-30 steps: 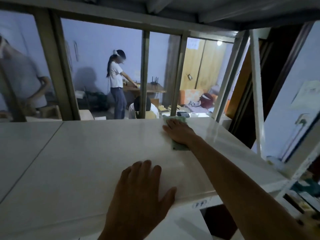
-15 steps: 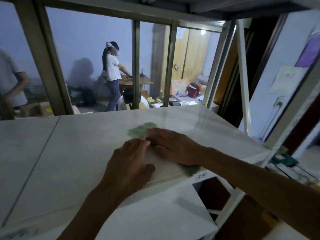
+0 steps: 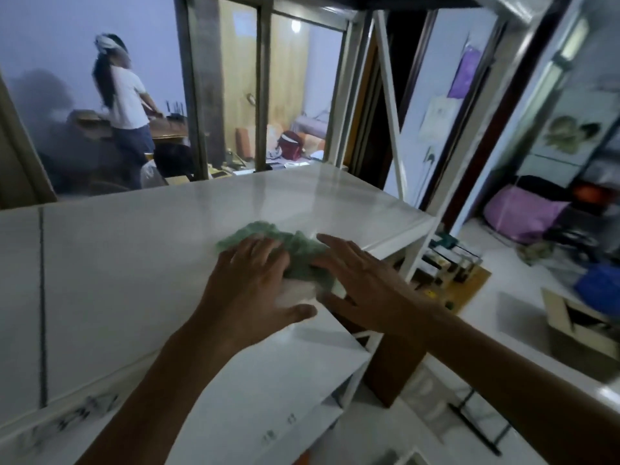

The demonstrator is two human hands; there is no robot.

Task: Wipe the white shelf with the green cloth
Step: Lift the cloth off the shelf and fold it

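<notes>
The white shelf (image 3: 127, 263) spans the middle of the head view, glossy, with a dark seam at its left. A crumpled green cloth (image 3: 295, 246) lies near the shelf's front right edge. My left hand (image 3: 251, 290) rests flat on the cloth's left part, fingers spread. My right hand (image 3: 362, 283) presses on the cloth's right part, fingers pointing left. Both hands cover much of the cloth. Neither hand is closed around it.
White upright posts (image 3: 389, 95) frame the shelf's right end. A lower white shelf board (image 3: 285, 380) sits below the front edge. A person in a white shirt (image 3: 124, 105) stands in the room behind. Bags and boxes (image 3: 523, 213) crowd the floor at right.
My right hand drew the cloth from the shelf's far edge back toward the front. My left hand slid up onto the cloth. The view shifted right.
</notes>
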